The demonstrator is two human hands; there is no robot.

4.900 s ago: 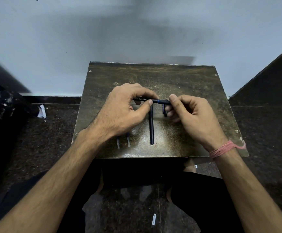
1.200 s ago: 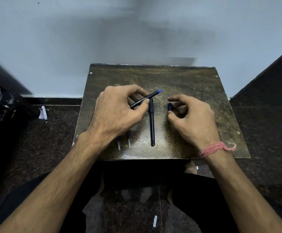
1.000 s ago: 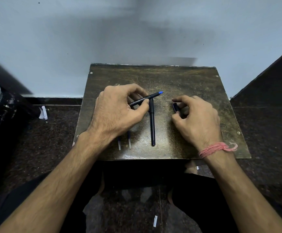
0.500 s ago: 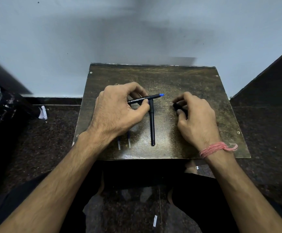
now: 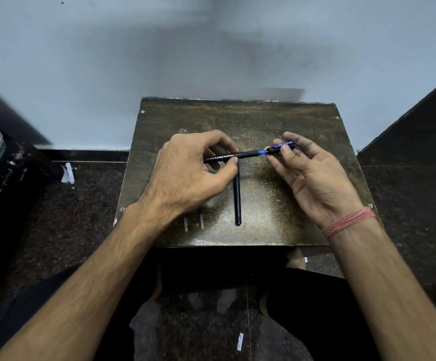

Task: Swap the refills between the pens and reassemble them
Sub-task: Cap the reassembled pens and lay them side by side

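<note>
Now the left hand (image 5: pixel 185 173) pinches the black pen (image 5: pixel 232 156) while the right hand's (image 5: pixel 313 175) narrow grip holds the blue cap (image 5: pixel 282 147).

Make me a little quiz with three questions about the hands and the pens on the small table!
1. True or false: the left hand holds a black pen with a blue end.
2. What does the right hand pinch? A) a pen cap B) a coin C) a key
3. Fill in: a second black pen barrel lies flat on the ____.

Key:
1. True.
2. A, the pen cap, right at the pen's blue end.
3. table, under the held pen.
</note>
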